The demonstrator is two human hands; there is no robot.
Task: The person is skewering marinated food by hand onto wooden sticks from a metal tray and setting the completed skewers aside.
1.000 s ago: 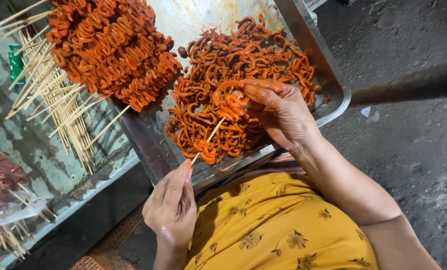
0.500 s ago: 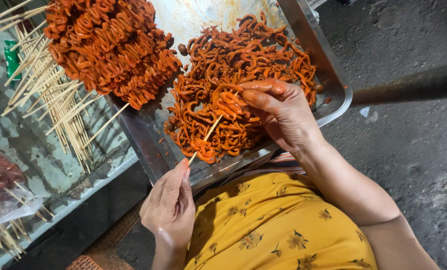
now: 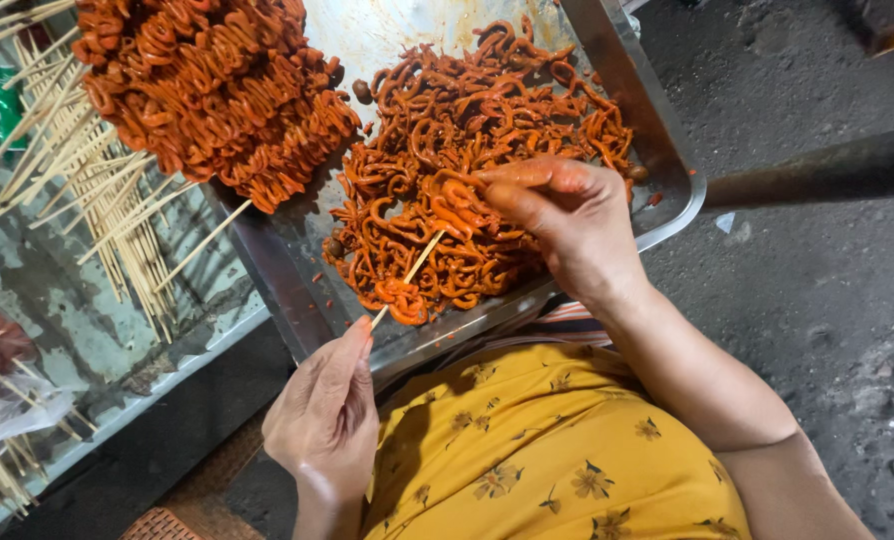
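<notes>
a big metal tray [image 3: 657, 150] holds a heap of red curly strips [image 3: 467, 130]. finished sticks [image 3: 217, 90] pile beside it. the right hand [image 3: 567, 220] pinches strips; the left hand [image 3: 327, 420] pinches a thin skewer [image 3: 407, 275], now pushed further into the heap.

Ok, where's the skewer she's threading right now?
In the head view, the skewer slants centre-frame over the metal tray, between the left hand and right hand.

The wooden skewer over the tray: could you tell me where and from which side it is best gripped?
Grip the wooden skewer at its bare lower end, from the near tray edge, where the left hand pinches it. Its upper end is buried in orange strips under the right hand.
</notes>
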